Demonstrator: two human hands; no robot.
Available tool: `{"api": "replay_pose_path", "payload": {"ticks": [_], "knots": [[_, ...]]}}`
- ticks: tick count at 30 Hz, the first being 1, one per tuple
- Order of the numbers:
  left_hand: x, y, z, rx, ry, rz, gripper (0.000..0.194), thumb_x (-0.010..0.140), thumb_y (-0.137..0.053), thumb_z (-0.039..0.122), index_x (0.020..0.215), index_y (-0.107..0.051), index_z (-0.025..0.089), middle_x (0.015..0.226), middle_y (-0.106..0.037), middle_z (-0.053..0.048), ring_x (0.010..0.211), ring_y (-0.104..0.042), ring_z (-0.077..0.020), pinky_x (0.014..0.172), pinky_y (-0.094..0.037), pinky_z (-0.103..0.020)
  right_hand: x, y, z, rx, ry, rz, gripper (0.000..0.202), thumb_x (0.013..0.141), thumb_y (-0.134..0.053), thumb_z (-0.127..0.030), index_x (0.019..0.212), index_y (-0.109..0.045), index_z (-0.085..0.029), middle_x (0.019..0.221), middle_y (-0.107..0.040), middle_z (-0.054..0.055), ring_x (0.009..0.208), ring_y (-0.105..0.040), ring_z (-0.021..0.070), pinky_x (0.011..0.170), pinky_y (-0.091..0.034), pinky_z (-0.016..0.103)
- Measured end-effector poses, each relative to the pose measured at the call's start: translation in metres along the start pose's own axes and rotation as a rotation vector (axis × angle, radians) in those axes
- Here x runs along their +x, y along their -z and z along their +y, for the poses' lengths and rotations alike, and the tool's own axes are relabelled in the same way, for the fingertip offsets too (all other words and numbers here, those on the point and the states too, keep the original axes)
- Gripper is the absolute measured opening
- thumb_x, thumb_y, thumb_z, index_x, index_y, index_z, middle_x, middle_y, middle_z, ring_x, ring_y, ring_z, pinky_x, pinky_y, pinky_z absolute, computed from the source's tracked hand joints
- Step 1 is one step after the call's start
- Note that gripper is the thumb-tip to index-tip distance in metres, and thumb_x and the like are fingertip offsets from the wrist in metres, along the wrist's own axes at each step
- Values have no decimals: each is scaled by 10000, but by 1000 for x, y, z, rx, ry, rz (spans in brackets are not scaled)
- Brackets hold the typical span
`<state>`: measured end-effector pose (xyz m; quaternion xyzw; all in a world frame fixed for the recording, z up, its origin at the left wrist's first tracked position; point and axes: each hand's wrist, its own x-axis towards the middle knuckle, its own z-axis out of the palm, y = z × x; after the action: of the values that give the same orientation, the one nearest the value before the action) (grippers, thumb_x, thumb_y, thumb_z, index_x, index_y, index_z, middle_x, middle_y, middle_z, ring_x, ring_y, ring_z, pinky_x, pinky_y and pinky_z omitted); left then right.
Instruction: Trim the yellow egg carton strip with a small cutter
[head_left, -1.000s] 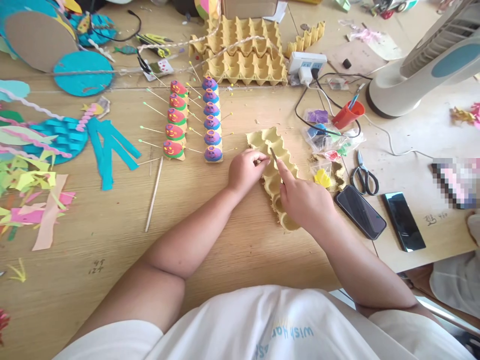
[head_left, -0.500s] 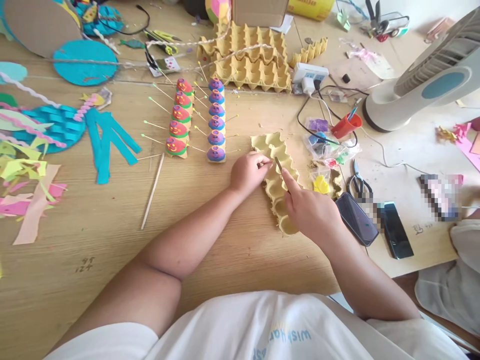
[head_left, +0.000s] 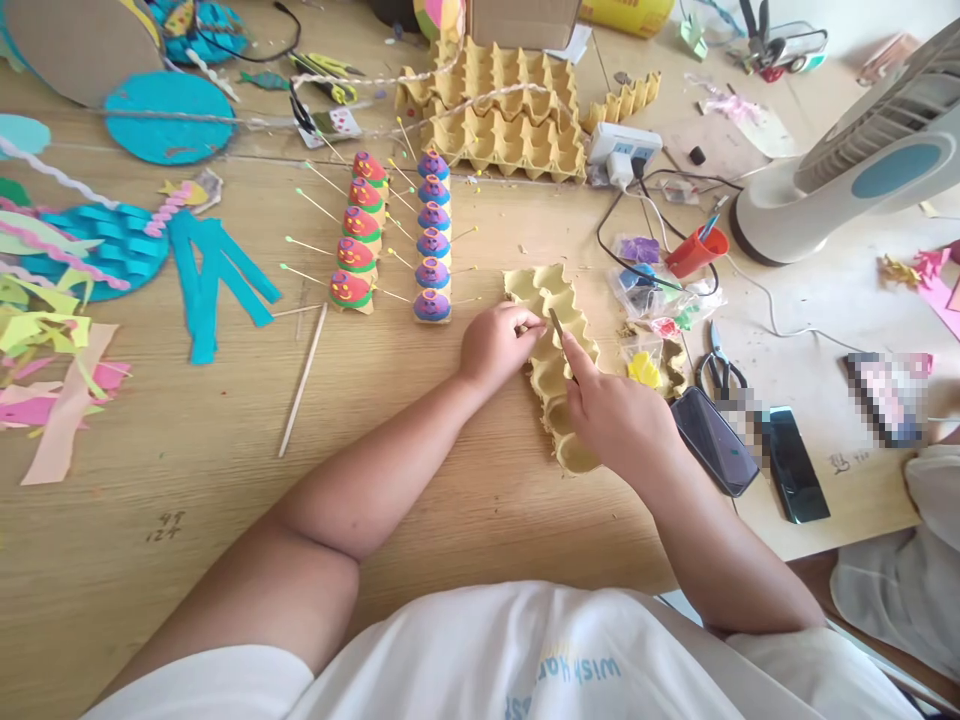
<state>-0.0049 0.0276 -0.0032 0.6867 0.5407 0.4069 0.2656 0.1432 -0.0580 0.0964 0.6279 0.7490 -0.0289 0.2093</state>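
A piece of tan egg carton [head_left: 553,385] lies on the wooden table in front of me, its cups facing up. My left hand [head_left: 495,345] pinches the carton's left edge between thumb and fingers. In my right hand [head_left: 619,410] is a thin dark blade [head_left: 556,325], its tip on the carton near the left fingertips, with the index finger stretched along it. To the left stand two rows of painted egg-carton bumps with faces and pins, one red and green [head_left: 358,255], one purple and blue [head_left: 433,243].
Past the rows lie stacked egg trays [head_left: 510,140]. At right are a red cup [head_left: 697,252], scissors [head_left: 720,370], two phones [head_left: 716,440], a power strip [head_left: 624,145] and a fan [head_left: 862,170]. A stick [head_left: 304,380] and blue paper [head_left: 206,290] lie left.
Both hands hold nearly the same pose on the carton. The view has shifted slightly.
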Motion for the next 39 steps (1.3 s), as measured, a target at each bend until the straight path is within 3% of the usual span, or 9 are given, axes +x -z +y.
{"api": "replay_pose_path", "payload": {"ticks": [13, 21, 26, 31, 39], "knots": [[0, 2, 3, -23, 20, -27, 104, 835, -684, 271, 842, -770, 213, 870, -732, -10, 740, -632, -149, 680, -456, -267, 4, 11, 0, -21, 7, -34, 599, 1006, -295, -322, 1589, -205, -217, 765, -738, 23, 686, -701, 224, 506, -361, 283], [-1, 2, 2, -3, 16, -31, 100, 839, -680, 270, 840, -763, 215, 857, -723, -15, 746, -631, -152, 689, -465, -269, 15, 12, 1, -8, 30, -26, 616, 1003, -287, -311, 1596, -169, -191, 801, -744, 44, 719, -701, 216, 537, -381, 277], [-3, 1, 2, 1, -5, -3, 111, 846, -684, 292, 853, -761, 213, 854, -718, -17, 742, -628, -150, 678, -463, -263, 16, 7, 7, -18, 43, 34, 598, 1004, -292, -334, 1584, -213, -211, 770, -735, 30, 669, -687, 202, 527, -359, 269], [-4, 3, 4, -1, -5, -3, 101, 849, -681, 266, 870, -762, 210, 872, -722, -22, 774, -638, -153, 717, -473, -264, 18, 0, 5, 5, 83, 111, 590, 981, -314, -290, 1555, -280, -154, 846, -743, 69, 736, -694, 211, 518, -348, 274], [-4, 4, 5, 7, 1, -15, 97, 850, -684, 255, 874, -766, 210, 858, -728, -20, 770, -642, -150, 724, -478, -262, 6, 5, 1, -24, 95, 22, 605, 999, -275, -271, 1579, -220, -107, 762, -721, 114, 685, -709, 230, 515, -371, 259]]}}
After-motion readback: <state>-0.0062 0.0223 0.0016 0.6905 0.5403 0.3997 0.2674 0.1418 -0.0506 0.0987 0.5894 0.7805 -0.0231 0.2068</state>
